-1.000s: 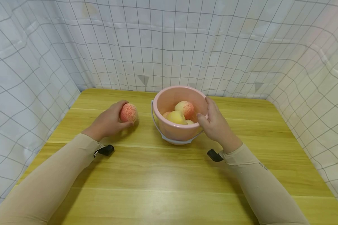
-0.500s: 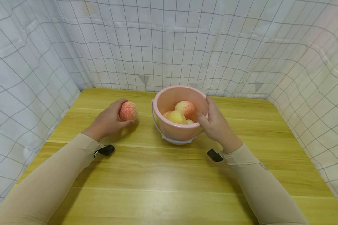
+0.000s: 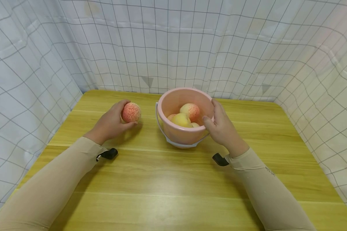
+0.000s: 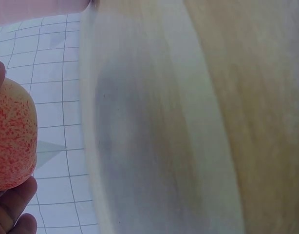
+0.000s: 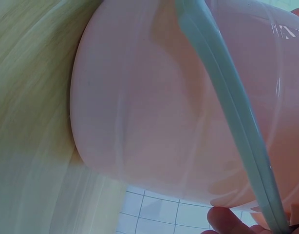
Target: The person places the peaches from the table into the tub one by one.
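My left hand (image 3: 111, 121) grips a red-speckled peach (image 3: 131, 112) left of the bucket, thumb below and fingers behind it. In the left wrist view the peach (image 4: 13, 136) shows at the left edge, raised over the table with a shadow under it. A pink bucket (image 3: 181, 135) stands on the table at the middle. My right hand (image 3: 222, 126) holds its right rim, thumb inside and fingers outside. Inside the bucket lie several fruits, among them a red-and-cream peach (image 3: 190, 111) and a yellow fruit (image 3: 181, 120).
The bucket's pale handle (image 5: 232, 102) hangs down across its front. A wood-grain table (image 3: 167, 186) spreads under both arms. White grid-patterned curtain (image 3: 179, 48) encloses the back and both sides.
My left hand has risen slightly with the peach, shifting it a little up in the head view. The right hand and bucket stay in place.
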A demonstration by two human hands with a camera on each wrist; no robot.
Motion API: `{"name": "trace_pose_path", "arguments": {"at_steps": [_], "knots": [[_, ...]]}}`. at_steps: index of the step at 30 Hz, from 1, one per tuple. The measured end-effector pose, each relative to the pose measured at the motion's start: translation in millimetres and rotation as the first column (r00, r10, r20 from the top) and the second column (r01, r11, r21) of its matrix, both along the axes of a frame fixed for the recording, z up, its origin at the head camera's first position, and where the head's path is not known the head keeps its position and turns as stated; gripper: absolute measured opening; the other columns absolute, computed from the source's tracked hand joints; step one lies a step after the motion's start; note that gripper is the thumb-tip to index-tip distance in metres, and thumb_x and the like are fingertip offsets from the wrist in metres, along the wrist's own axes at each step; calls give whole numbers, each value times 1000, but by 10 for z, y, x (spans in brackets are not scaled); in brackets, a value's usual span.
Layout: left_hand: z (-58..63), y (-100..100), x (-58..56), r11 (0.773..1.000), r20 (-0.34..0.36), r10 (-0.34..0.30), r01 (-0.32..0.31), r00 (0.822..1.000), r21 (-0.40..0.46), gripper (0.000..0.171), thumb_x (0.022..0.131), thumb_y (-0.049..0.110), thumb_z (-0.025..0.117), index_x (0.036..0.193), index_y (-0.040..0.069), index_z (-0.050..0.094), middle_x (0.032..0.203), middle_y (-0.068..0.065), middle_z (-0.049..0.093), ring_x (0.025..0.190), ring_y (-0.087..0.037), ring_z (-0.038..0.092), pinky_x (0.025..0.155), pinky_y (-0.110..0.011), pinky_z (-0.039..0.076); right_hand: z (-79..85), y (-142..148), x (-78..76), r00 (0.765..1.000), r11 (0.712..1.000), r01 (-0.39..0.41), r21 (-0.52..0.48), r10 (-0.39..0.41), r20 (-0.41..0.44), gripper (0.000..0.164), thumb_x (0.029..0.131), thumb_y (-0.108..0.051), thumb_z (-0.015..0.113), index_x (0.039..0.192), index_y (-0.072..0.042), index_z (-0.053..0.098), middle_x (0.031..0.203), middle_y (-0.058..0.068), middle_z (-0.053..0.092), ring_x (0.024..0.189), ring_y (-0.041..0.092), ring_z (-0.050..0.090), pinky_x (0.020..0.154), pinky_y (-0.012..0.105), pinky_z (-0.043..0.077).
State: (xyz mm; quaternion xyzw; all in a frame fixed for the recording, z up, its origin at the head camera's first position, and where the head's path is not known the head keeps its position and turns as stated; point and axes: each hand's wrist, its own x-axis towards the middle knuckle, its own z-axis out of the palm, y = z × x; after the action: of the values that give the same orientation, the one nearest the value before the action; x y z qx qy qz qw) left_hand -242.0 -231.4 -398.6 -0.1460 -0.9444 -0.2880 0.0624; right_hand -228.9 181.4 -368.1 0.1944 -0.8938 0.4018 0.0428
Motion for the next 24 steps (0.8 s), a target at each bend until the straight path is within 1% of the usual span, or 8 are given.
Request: {"name": "trace_pose_path", "arguments": {"at_steps": [9, 16, 20, 24], "knots": [[-11, 0, -8, 1000, 7, 1, -1, 1000, 8, 80, 90, 31, 83, 152, 5, 39, 146, -22, 50, 130, -40, 55, 106, -63, 49, -20, 4, -14, 1000, 1000, 5, -11, -5, -4, 81, 104, -30, 47, 167, 2, 9, 174, 22, 16, 160, 38, 22, 127, 62, 25], [49, -2, -22, 1000, -23, 13, -12, 1000, 19, 81, 90, 30, 83, 153, 5, 39, 147, -23, 51, 132, -41, 54, 108, -63, 47, -20, 6, -15, 1000, 1000, 5, -15, -5, -3, 80, 104, -29, 47, 167, 2, 8, 174, 21, 15, 160, 37, 21, 127, 61, 24], [96, 6, -11, 1000, -29, 12, -11, 1000, 19, 82, 90, 30, 83, 154, 4, 39, 148, -22, 50, 134, -40, 54, 109, -64, 47, -17, 3, -11, 1000, 1000, 5, -11, -5, -2, 80, 104, -29, 47, 167, 2, 8, 174, 21, 15, 161, 37, 21, 128, 61, 24], [147, 14, 6, 1000, -49, 6, -5, 999, 23, 82, 90, 32, 83, 154, 4, 39, 149, -22, 50, 134, -40, 54, 109, -64, 47, -12, 0, -5, 1000, 1000, 3, -8, -3, 3, 81, 104, -29, 47, 167, 2, 7, 174, 22, 14, 161, 38, 21, 127, 61, 24]]}}
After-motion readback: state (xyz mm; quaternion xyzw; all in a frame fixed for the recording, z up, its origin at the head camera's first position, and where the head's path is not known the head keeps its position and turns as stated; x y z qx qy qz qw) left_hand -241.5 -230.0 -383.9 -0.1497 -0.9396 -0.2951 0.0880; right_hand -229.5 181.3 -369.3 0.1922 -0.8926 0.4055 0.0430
